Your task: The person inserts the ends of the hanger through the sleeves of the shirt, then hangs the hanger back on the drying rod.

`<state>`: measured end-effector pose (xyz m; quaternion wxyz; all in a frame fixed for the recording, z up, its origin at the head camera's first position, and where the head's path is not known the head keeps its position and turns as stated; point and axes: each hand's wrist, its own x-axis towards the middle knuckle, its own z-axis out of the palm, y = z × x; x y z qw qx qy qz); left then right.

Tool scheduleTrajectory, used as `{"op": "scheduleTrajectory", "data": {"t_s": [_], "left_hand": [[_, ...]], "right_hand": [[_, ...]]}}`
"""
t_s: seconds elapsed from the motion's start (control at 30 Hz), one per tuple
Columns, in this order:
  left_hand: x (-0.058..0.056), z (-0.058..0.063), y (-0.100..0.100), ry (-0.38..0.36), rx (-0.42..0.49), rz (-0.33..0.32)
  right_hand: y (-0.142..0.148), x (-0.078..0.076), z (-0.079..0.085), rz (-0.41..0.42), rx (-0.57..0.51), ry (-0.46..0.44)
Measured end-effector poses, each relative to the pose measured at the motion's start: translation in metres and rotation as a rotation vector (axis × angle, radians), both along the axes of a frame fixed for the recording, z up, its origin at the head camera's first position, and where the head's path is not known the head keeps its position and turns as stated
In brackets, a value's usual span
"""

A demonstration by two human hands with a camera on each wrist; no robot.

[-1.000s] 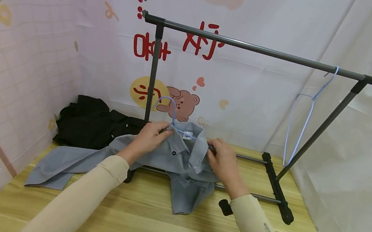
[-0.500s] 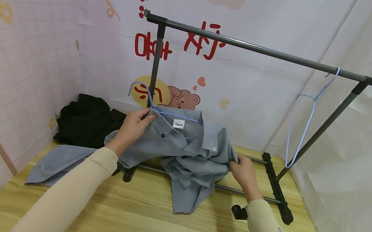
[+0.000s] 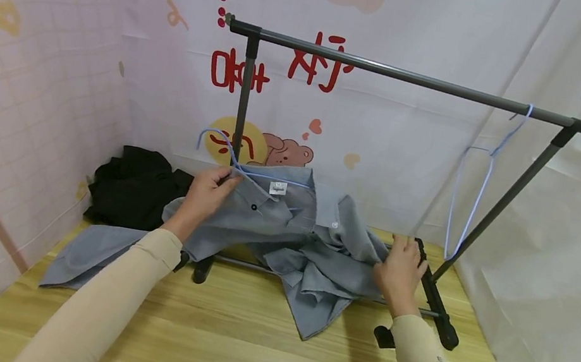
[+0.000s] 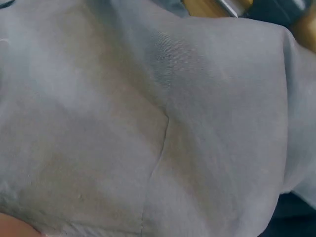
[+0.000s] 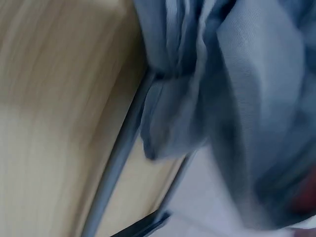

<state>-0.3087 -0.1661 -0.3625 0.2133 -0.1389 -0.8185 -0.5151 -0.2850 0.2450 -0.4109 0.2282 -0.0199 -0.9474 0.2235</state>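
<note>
A grey-blue button-up shirt (image 3: 271,226) is raised in front of the rack, collar up, with a white label at its neck. From the neckline rises the hook of a blue wire hanger (image 3: 224,135); most of its frame is hidden in the shirt. My left hand (image 3: 204,193) pinches the collar's left side by the hanger's neck. At the right, my right hand (image 3: 400,275) holds the edge of the shirt's front and draws it outward. Shirt cloth (image 4: 163,123) fills the left wrist view. In the right wrist view, folds of the shirt (image 5: 266,84) hang over a rack bar.
A grey metal clothes rack (image 3: 400,74) stands on the wooden table (image 3: 239,352). Another blue wire hanger (image 3: 482,187) hangs at the rail's right end. A black garment (image 3: 135,193) lies heaped at the back left. Printed white cloth walls (image 3: 387,152) surround the table.
My left hand has moved left and slightly up with the collar and hanger. My right hand has moved right, spreading the shirt's front and swinging its hanging part rightward.
</note>
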Motion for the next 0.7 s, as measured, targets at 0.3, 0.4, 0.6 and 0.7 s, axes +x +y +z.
{"op": "scheduleTrajectory", "data": {"t_s": [0.3, 0.4, 0.6, 0.7], "left_hand": [[0.0, -0.009, 0.023, 0.092, -0.155, -0.085], [0.003, -0.013, 0.029, 0.133, -0.224, -0.043], [0.005, -0.02, 0.041, 0.413, -0.549, 0.147], [0.005, -0.021, 0.049, 0.503, -0.663, 0.228]], "right_hand": [[-0.083, 0.011, 0.036, 0.276, 0.074, 0.34], [-0.1, 0.018, 0.038, 0.241, 0.174, 0.128], [-0.108, 0.022, 0.034, 0.14, 0.095, 0.203], [-0.113, 0.026, 0.035, 0.205, 0.012, 0.302]]}}
